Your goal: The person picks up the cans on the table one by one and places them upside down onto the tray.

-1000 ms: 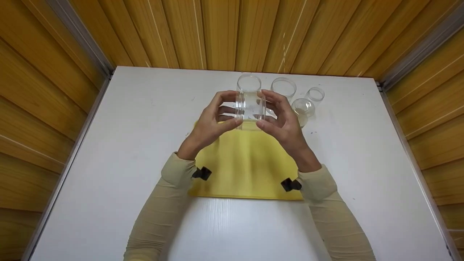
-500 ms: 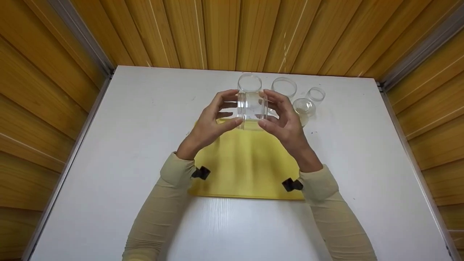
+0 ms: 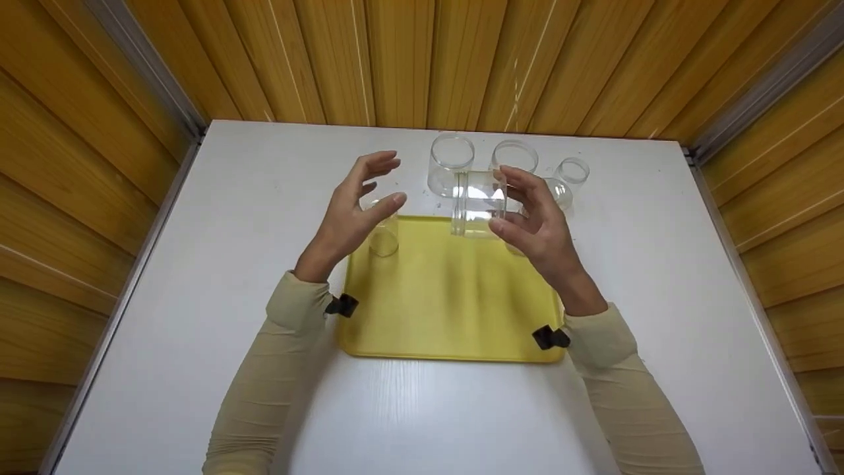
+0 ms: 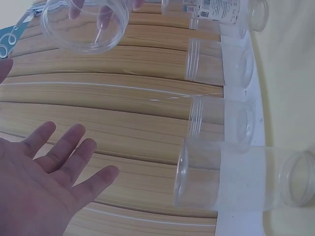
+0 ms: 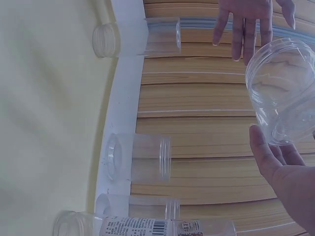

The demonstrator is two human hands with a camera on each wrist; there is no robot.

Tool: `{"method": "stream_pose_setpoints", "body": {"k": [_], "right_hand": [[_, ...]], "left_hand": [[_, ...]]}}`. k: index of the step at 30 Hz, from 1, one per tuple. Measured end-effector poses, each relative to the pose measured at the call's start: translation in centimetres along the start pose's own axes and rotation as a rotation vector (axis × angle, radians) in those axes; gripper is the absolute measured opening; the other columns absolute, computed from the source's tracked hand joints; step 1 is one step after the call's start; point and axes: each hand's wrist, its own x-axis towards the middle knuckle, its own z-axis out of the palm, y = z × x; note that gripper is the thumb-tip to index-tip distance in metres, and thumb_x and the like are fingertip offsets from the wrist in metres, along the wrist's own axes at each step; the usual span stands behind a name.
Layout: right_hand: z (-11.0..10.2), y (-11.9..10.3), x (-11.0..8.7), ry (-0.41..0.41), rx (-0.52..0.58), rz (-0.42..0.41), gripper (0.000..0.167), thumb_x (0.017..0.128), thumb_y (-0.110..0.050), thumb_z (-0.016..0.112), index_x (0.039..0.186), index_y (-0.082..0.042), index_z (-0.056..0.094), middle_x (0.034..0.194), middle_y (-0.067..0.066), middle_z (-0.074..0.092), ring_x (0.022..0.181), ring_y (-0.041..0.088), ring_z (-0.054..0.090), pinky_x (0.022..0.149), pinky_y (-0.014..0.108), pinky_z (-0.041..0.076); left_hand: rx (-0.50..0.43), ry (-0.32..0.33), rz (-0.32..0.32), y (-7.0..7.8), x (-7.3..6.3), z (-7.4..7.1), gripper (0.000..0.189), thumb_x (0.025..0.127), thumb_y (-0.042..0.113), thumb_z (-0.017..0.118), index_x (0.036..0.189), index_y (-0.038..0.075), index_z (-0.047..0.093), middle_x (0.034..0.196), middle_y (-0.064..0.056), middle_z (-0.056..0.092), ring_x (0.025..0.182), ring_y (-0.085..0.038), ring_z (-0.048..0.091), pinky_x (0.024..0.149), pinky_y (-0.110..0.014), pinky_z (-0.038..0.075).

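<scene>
Right hand (image 3: 539, 224) grips clear jar (image 3: 480, 204) near its base; left hand (image 3: 348, 214) empty, fingers apart. Probably light, stiff, slippery; best held round sidewall.

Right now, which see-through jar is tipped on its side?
The jar in the right hand: it is held sideways in the air, its ringed end toward the left hand, while the other jars stand upright.

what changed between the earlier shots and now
The left grip has let go of the clear open-mouthed jar and moved left. The right grip now holds that jar alone, on its side, shifted slightly right. The yellow tray and the clear jars at the back stayed put.
</scene>
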Motion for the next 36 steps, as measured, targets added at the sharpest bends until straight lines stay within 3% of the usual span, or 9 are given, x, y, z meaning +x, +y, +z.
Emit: {"method": "stream_pose_setpoints", "body": {"k": [9,15,19,25,28,36], "right_hand": [[-0.9,-0.2,-0.5,-0.001,-0.073,0.017,0.067,0.093,-0.002,0.072,0.155,-0.004,0.047,0.157,0.014,0.043,0.140,0.034,0.046,0.108,0.038,0.049],[-1.2,-0.5,-1.0,0.000,-0.186,0.056,0.070,0.093,-0.002,0.075,0.157,-0.004,0.045,0.158,0.011,0.043,0.141,0.027,0.045,0.108,0.039,0.048],[-1.4,-0.6,-1.2,-0.012,-0.300,0.058,0.072,0.093,-0.005,0.079,0.158,-0.008,0.046,0.158,0.009,0.045,0.142,0.023,0.045,0.109,0.044,0.047],[-1.4,-0.5,-1.4,-0.030,-0.417,0.042,0.072,0.091,-0.008,0.083,0.155,-0.008,0.050,0.154,0.007,0.046,0.141,0.030,0.044,0.106,0.056,0.047],[-1.3,-0.5,-1.5,-0.044,-0.471,0.031,0.072,0.090,-0.008,0.084,0.154,-0.009,0.052,0.153,0.009,0.047,0.139,0.033,0.045,0.102,0.054,0.049],[-1.2,-0.6,-1.6,-0.079,-0.625,-0.021,0.073,0.087,-0.009,0.087,0.152,-0.006,0.053,0.152,0.016,0.046,0.137,0.024,0.047,0.096,0.050,0.051]], "left_hand": [[0.092,0.105,-0.087,-1.9,0.0,-1.4,0.063,0.101,0.040,0.066,0.153,0.007,0.050,0.151,-0.008,0.056,0.141,-0.024,0.048,0.119,-0.053,0.033],[0.176,0.123,-0.165,-3.4,-0.2,-2.0,0.060,0.102,0.036,0.067,0.153,0.008,0.051,0.152,-0.010,0.054,0.144,-0.028,0.045,0.118,-0.053,0.035],[0.260,0.125,-0.177,-4.5,-0.3,-2.4,0.058,0.104,0.032,0.066,0.152,0.005,0.051,0.151,-0.014,0.054,0.143,-0.031,0.046,0.118,-0.051,0.036],[0.377,0.125,-0.193,-6.2,-0.5,-2.9,0.053,0.104,0.027,0.065,0.149,0.001,0.053,0.147,-0.018,0.056,0.140,-0.034,0.049,0.116,-0.052,0.037],[0.423,0.113,-0.232,-7.0,-0.6,-2.9,0.053,0.104,0.028,0.065,0.149,0.002,0.054,0.147,-0.017,0.056,0.140,-0.034,0.049,0.116,-0.051,0.038],[0.535,0.016,-0.369,-8.9,-0.7,-2.9,0.062,0.103,0.031,0.067,0.154,0.002,0.050,0.150,-0.019,0.053,0.140,-0.036,0.049,0.112,-0.052,0.044]]}}
